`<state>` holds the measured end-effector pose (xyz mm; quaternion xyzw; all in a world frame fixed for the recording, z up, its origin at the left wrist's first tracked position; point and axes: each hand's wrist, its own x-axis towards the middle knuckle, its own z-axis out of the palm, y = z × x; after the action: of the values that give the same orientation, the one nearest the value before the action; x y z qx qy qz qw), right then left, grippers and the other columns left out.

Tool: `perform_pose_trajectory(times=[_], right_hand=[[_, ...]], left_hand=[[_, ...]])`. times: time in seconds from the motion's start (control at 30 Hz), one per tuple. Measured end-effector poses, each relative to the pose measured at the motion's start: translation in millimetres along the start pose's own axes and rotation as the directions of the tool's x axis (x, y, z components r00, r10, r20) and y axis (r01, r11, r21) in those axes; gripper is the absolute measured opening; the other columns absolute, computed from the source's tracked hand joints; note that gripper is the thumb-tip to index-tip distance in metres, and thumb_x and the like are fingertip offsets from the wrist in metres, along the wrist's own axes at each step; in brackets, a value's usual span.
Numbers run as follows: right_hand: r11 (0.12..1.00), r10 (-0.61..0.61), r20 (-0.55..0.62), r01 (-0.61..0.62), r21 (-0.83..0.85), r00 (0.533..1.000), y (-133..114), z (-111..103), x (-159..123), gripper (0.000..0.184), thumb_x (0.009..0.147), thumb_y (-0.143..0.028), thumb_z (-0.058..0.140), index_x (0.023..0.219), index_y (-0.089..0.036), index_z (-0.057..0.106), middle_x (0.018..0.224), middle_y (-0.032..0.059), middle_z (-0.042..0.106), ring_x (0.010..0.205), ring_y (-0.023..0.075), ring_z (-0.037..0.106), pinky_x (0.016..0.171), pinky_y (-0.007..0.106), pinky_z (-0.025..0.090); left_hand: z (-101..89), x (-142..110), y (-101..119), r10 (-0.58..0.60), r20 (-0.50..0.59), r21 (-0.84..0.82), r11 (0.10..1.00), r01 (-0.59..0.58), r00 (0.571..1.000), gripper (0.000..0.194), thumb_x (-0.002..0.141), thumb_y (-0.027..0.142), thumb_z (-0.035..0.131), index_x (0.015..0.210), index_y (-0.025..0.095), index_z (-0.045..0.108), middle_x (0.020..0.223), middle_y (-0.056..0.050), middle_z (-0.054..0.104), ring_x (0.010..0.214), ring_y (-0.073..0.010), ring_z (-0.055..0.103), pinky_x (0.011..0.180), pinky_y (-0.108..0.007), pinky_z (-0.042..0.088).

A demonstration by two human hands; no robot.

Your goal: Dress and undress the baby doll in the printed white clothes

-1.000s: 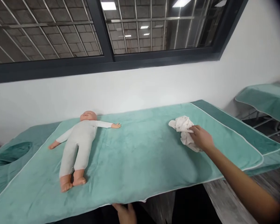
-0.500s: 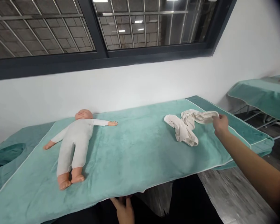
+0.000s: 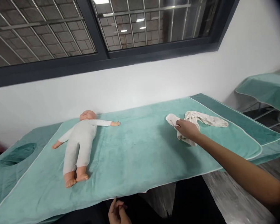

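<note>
A baby doll (image 3: 78,146) in a pale grey one-piece lies on its back on the teal towel (image 3: 135,155), arms spread, head toward the wall. Far to its right a cream baby garment (image 3: 207,119) lies partly spread on the towel. My right hand (image 3: 186,129) rests on the garment's left part, fingers curled onto the cloth. My left hand (image 3: 116,211) hangs below the towel's near edge, fingers loosely curled, with nothing visible in it.
The towel covers a padded table (image 3: 14,152) with a face hole at the left end, set against a white wall under a dark-framed window. A second teal-covered table (image 3: 266,90) stands at the right. Grey floor shows between them.
My right hand pulled one end of the bunched garment out to the right, let it lie there, and moved back left onto the garment's other part. My left hand dropped a little lower.
</note>
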<state>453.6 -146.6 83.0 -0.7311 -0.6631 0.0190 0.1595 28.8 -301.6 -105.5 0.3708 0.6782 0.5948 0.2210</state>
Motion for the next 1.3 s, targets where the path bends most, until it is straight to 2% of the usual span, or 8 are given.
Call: perform_pose_trajectory(times=[0.17, 0.3, 0.37, 0.5, 0.77, 0.9, 1.07, 1.3], right_hand=[[0.758, -0.011, -0.08, 0.06, 0.649, 0.997, -51, 1, 12, 0.026, 0.091, -0.046, 0.051, 0.085, -0.022, 0.058, 0.079, -0.0006, 0.061, 0.074, 0.0179, 0.055, 0.067, 0.028, 0.041], [0.517, -0.256, -0.075, 0.202, 0.832, 0.964, -114, 29, -14, 0.026, 0.093, -0.045, 0.052, 0.091, -0.021, 0.061, 0.092, 0.0011, 0.065, 0.09, 0.0186, 0.06, 0.081, 0.03, 0.047], [0.496, -0.525, -0.034, 0.338, 0.799, 0.85, -137, 41, -33, 0.023, 0.092, -0.042, 0.056, 0.092, -0.02, 0.064, 0.098, 0.0032, 0.067, 0.096, 0.0192, 0.061, 0.089, 0.032, 0.046], [0.525, -0.759, 0.152, 0.458, 0.718, 0.633, -141, 55, -54, 0.022, 0.094, -0.038, 0.056, 0.089, -0.02, 0.069, 0.094, 0.0042, 0.07, 0.091, 0.0189, 0.064, 0.086, 0.032, 0.047], [0.666, -0.269, 0.022, 0.169, 0.726, 0.963, -123, 65, 11, 0.018, 0.09, -0.034, 0.06, 0.103, -0.023, 0.065, 0.107, 0.0048, 0.069, 0.103, 0.0212, 0.063, 0.088, 0.034, 0.048], [0.595, -0.418, 0.164, 0.133, 0.793, 0.894, -160, 79, 49, 0.036, 0.085, -0.035, 0.067, 0.118, -0.022, 0.059, 0.119, 0.0071, 0.066, 0.108, 0.0194, 0.062, 0.091, 0.032, 0.047], [0.593, -0.597, 0.281, 0.178, 0.785, 0.751, -190, 82, 69, 0.022, 0.079, -0.037, 0.071, 0.088, -0.018, 0.068, 0.074, -0.0017, 0.065, 0.069, 0.0149, 0.057, 0.066, 0.025, 0.043], [0.611, -0.503, 0.094, 0.276, 0.742, 0.859, -170, 53, 63, 0.01, 0.071, -0.022, 0.06, 0.068, -0.019, 0.051, 0.081, 0.0008, 0.058, 0.079, 0.0161, 0.05, 0.072, 0.026, 0.035]], left_hand=[[35.1, 31, 85, 0.191, 0.337, -0.061, 0.982, -0.182, 0.922, 0.023, 0.081, 0.039, 0.064, 0.092, 0.02, 0.072, 0.1, -0.008, 0.068, 0.094, -0.0239, 0.064, 0.083, -0.035, 0.054], [111.0, 72, 145, 0.01, 0.713, -0.283, 0.919, 0.274, 0.701, 0.046, 0.082, 0.05, 0.067, 0.116, 0.019, 0.066, 0.121, -0.013, 0.068, 0.105, -0.0256, 0.066, 0.084, -0.036, 0.055], [141.6, 89, 152, -0.039, 0.793, -0.312, 0.831, 0.46, 0.608, 0.052, 0.079, 0.054, 0.07, 0.112, 0.014, 0.068, 0.115, -0.015, 0.071, 0.105, -0.0268, 0.067, 0.09, -0.038, 0.054], [160.7, 112, 134, -0.071, 0.75, -0.433, 0.7, 0.568, 0.658, 0.042, 0.072, 0.033, 0.079, 0.108, 0.015, 0.069, 0.104, -0.009, 0.075, 0.104, -0.0251, 0.069, 0.096, -0.036, 0.052], [148.0, 128, 108, -0.197, 0.726, -0.518, 0.474, 0.712, 0.659, 0.032, 0.06, 0.009, 0.068, 0.091, 0.013, 0.072, 0.092, -0.008, 0.077, 0.108, -0.0293, 0.069, 0.098, -0.039, 0.054], [148.2, 127, 106, -0.207, 0.734, -0.491, 0.498, 0.715, 0.647, 0.041, 0.058, 0.009, 0.067, 0.098, 0.014, 0.072, 0.094, -0.008, 0.077, 0.112, -0.0313, 0.067, 0.099, -0.042, 0.054], [145.8, 127, 99, -0.16, 0.714, -0.512, 0.544, 0.665, 0.681, 0.053, 0.059, 0.014, 0.068, 0.111, 0.019, 0.069, 0.105, -0.007, 0.076, 0.116, -0.0295, 0.065, 0.103, -0.042, 0.051], [144.3, 129, 106, -0.167, 0.833, -0.365, 0.552, 0.75, 0.528, 0.055, 0.082, 0.064, 0.054, 0.117, 0.023, 0.068, 0.12, -0.007, 0.072, 0.129, -0.0269, 0.056, 0.107, -0.039, 0.048]])
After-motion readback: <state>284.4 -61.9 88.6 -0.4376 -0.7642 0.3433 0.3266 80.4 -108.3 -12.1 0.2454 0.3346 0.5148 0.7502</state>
